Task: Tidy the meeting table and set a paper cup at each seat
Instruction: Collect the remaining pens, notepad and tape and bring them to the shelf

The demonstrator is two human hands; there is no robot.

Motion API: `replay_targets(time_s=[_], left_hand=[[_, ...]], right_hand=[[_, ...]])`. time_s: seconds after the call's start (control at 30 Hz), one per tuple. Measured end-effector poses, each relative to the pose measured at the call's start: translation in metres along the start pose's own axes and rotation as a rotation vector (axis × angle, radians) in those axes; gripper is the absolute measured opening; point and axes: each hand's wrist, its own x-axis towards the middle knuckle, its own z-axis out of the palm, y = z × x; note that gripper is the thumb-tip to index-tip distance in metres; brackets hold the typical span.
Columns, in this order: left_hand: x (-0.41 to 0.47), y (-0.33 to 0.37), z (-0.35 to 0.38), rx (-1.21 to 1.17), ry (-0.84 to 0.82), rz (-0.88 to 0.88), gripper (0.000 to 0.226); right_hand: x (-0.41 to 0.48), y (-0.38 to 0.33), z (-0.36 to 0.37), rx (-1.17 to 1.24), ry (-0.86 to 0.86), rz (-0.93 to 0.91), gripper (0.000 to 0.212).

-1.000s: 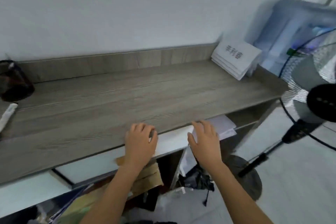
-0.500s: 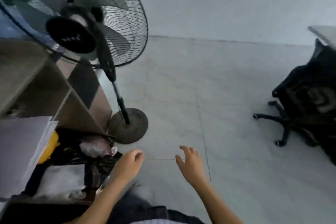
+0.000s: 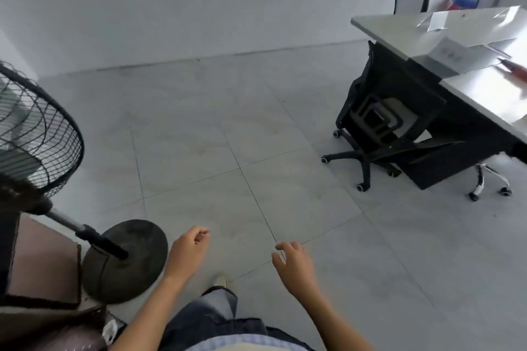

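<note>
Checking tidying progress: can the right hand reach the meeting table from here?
Probably not. The right hand hangs empty over the floor; the meeting table stands well off, a black office chair tucked at its near side. The walk over looks free.

Dark blue jeans [image 3: 216, 319], a pale blue checked shirt hem [image 3: 239, 340] — one light-coloured shoe [image 3: 220, 280].

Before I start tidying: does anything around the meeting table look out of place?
Yes. On the meeting table, white sheets and a folded card lie loose at different angles, with a blurred red item beside them.
</note>
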Motion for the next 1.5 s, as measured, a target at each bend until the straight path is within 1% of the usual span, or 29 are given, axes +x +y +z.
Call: replay_targets(time_s=[0.23, 0.3, 0.4, 0.5, 0.57, 0.7, 0.8, 0.93, 1.0, 1.17, 1.23, 1.3, 1.37, 1.5], left_hand=[[0.105, 0.044, -0.04, -0.067, 0.017, 0.044, 0.012], [0.128, 0.056, -0.042, -0.054, -0.004, 0.048, 0.019], [0.151, 0.068, -0.029, -0.052, -0.092, 0.01, 0.029], [0.179, 0.085, -0.005, -0.031, -0.212, -0.016, 0.028], [0.203, 0.104, 0.008, -0.007, -0.241, -0.01, 0.027], [0.263, 0.156, 0.028, 0.017, -0.207, 0.045, 0.028], [0.313, 0.208, 0.04, -0.056, -0.154, 0.066, 0.028], [0.365, 0.276, 0.061, -0.123, -0.109, 0.112, 0.026], [0.384, 0.301, 0.077, -0.145, -0.108, 0.122, 0.026], [0.419, 0.317, 0.115, -0.031, -0.276, 0.09, 0.027], [0.449, 0.325, 0.116, -0.055, -0.255, 0.034, 0.028], [0.489, 0.337, 0.112, -0.127, -0.181, -0.016, 0.028], [0.533, 0.35, 0.107, -0.165, -0.139, -0.023, 0.027], [0.619, 0.377, 0.099, -0.131, -0.207, 0.0, 0.026]], right_hand=[[0.09, -0.043, -0.021, 0.085, 0.125, 0.073, 0.035], [0.105, -0.05, -0.022, 0.087, 0.124, 0.077, 0.035], [0.12, -0.043, -0.027, 0.126, 0.124, 0.144, 0.035], [0.145, -0.028, -0.039, 0.172, 0.199, 0.231, 0.033], [0.169, -0.018, -0.052, 0.181, 0.216, 0.28, 0.033], [0.24, -0.003, -0.094, 0.248, 0.253, 0.3, 0.034], [0.307, -0.001, -0.146, 0.27, 0.308, 0.247, 0.035], [0.376, 0.002, -0.206, 0.269, 0.386, 0.188, 0.034], [0.405, 0.002, -0.221, 0.266, 0.369, 0.178, 0.034], [0.462, 0.001, -0.226, 0.192, 0.176, 0.16, 0.036], [0.49, -0.001, -0.236, 0.193, 0.179, 0.164, 0.036], [0.522, -0.007, -0.247, 0.211, 0.198, 0.181, 0.036], [0.557, -0.017, -0.256, 0.214, 0.206, 0.187, 0.037], [0.622, -0.039, -0.271, 0.235, 0.213, 0.242, 0.037]])
